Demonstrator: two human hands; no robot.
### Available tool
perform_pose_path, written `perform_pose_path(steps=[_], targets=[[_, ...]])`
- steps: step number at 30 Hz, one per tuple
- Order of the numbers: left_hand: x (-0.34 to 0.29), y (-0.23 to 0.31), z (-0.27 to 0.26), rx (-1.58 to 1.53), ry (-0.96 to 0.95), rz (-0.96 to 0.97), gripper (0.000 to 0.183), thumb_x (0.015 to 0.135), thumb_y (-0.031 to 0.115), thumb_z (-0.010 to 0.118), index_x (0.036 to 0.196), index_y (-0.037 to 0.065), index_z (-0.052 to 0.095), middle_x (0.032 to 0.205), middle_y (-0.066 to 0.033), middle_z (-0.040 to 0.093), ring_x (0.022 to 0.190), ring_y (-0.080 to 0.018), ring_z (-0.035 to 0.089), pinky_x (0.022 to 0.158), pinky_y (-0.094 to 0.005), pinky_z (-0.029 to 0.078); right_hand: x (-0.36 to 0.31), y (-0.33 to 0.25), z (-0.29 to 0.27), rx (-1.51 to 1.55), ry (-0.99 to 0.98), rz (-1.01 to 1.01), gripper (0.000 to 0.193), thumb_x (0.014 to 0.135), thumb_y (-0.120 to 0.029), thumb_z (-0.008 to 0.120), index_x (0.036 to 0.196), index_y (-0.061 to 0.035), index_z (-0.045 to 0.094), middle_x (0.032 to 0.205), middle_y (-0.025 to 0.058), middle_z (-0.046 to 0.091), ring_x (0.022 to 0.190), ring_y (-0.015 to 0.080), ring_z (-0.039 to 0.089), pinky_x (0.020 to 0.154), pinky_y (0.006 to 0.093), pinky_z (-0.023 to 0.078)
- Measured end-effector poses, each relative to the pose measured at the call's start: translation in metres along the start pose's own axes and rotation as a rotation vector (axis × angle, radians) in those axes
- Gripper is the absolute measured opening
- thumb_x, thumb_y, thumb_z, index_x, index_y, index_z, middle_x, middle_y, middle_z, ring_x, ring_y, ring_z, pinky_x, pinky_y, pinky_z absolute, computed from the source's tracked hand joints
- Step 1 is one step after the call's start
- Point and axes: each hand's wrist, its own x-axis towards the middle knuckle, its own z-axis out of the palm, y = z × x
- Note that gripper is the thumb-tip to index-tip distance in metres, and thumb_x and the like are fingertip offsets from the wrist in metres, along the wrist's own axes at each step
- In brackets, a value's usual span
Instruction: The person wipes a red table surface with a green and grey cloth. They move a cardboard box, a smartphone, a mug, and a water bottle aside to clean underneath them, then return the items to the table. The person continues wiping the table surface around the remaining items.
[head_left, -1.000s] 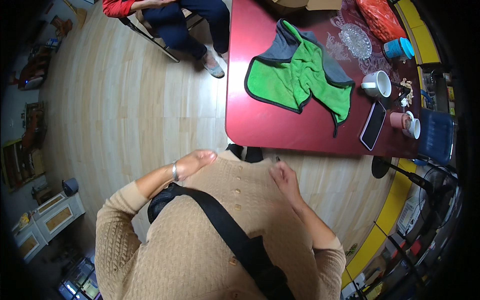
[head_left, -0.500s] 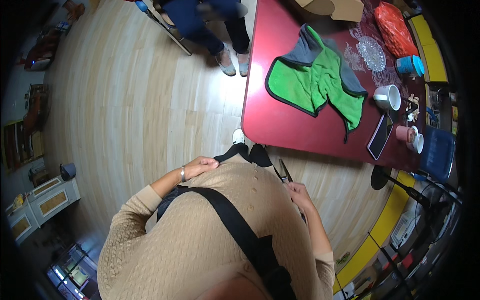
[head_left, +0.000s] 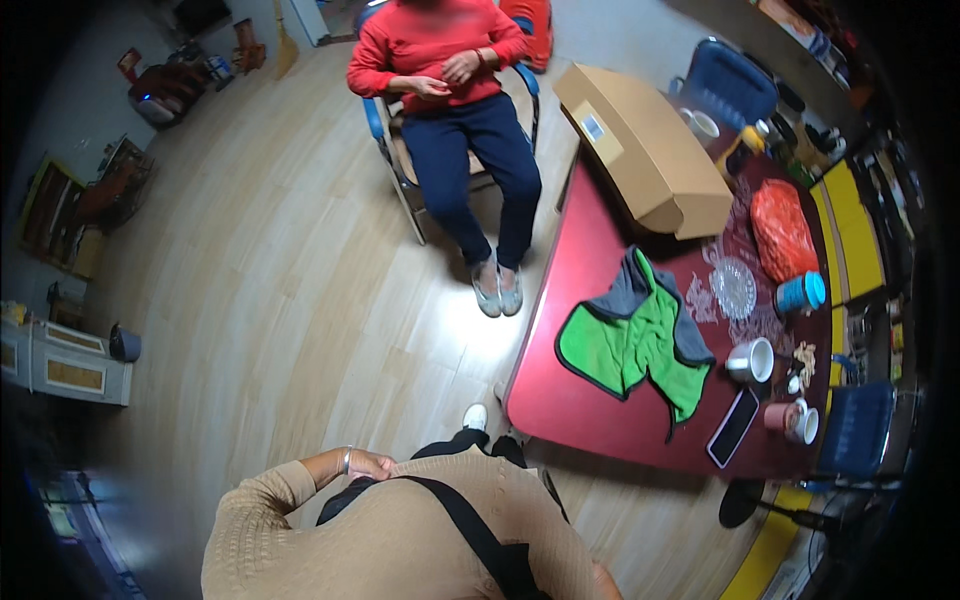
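1. Left hand [head_left: 370, 463], silver bracelet [head_left: 347, 461] at the wrist: fingers closed on the front hem of the beige cardigan [head_left: 420, 530].
2. Right hand: hidden by the body; only a patch of right forearm [head_left: 604, 580] shows at the lower edge. Grip cannot be told.
3. Cardigan is on the wearer, buttons down the front, black strap [head_left: 475, 525] slung diagonally across it.
4. Ahead and to the right, red table [head_left: 545, 395]. Rumpled green-and-grey cloth [head_left: 620, 345] near its left side.
5. Right of cloth: dark-screened phone [head_left: 733, 428], white mug [head_left: 750, 362], pink cup [head_left: 780, 416] just beside a white cup [head_left: 803, 425].
6. Farther back: clear glass dish [head_left: 734, 288], blue-lidded container [head_left: 800, 293], red plastic bag [head_left: 783, 230], cardboard box [head_left: 650, 140].
7. Beyond table's left edge, a person in a red top [head_left: 430, 50] sits, hands together at the waist.
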Motion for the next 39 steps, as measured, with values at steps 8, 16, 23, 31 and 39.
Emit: perform_pose_path(steps=[8,16,23,31,39], targets=[[-0.005,-0.003,0.034,0.061,0.009,0.016,0.039,0.086,0.020,0.066,0.120,0.002,0.057,0.112,-0.0032,0.064,0.097,-0.0135,0.061,0.089,-0.0329,0.048,0.014,-0.022,0.005,-0.085,0.036,-0.002,0.013,0.092,-0.022,0.057,0.095,-0.0095,0.060,0.088,-0.0024,0.060,0.079,0.0096,0.054,0.072,0.0283,0.046],[-0.001,-0.024,0.036,0.069,0.110,0.077,0.037,0.088,0.018,0.063,0.120,0.002,0.057,0.112,-0.0034,0.064,0.099,-0.0126,0.060,0.090,-0.0330,0.047,0.008,-0.017,0.005,-0.123,0.041,0.002,0.017,0.091,-0.024,0.057,0.098,-0.0084,0.061,0.091,-0.0021,0.061,0.082,0.0099,0.054,0.074,0.0298,0.046],[0.011,-0.025,0.026,0.089,0.217,0.147,0.034,0.089,0.016,0.060,0.120,0.003,0.056,0.113,-0.0035,0.064,0.100,-0.0119,0.059,0.091,-0.0332,0.046,0.002,-0.013,-0.001,-0.171,0.031,0.037,0.021,0.091,-0.025,0.058,0.101,-0.0074,0.062,0.093,-0.0018,0.061,0.085,0.0102,0.055,0.076,0.0310,0.046],[0.046,0.017,0.020,0.172,0.208,0.130,0.032,0.091,0.017,0.057,0.119,0.003,0.057,0.112,-0.0033,0.064,0.101,-0.0106,0.058,0.091,-0.0325,0.045,-0.015,0.003,-0.039,-0.302,-0.112,0.223,0.026,0.090,-0.027,0.058,0.104,-0.0062,0.064,0.096,-0.0015,0.062,0.088,0.0105,0.055,0.079,0.0325,0.047],[0.046,0.132,0.058,0.341,0.294,0.062,0.036,0.096,0.040,0.047,0.103,0.008,0.062,0.091,0.0042,0.061,0.089,-0.0083,0.055,0.081,-0.0238,0.043,0.000,-0.042,0.005,-0.282,-0.178,0.033,0.033,0.093,-0.035,0.053,0.107,-0.0062,0.064,0.094,-0.0015,0.063,0.089,0.0081,0.054,0.077,0.0285,0.045]])
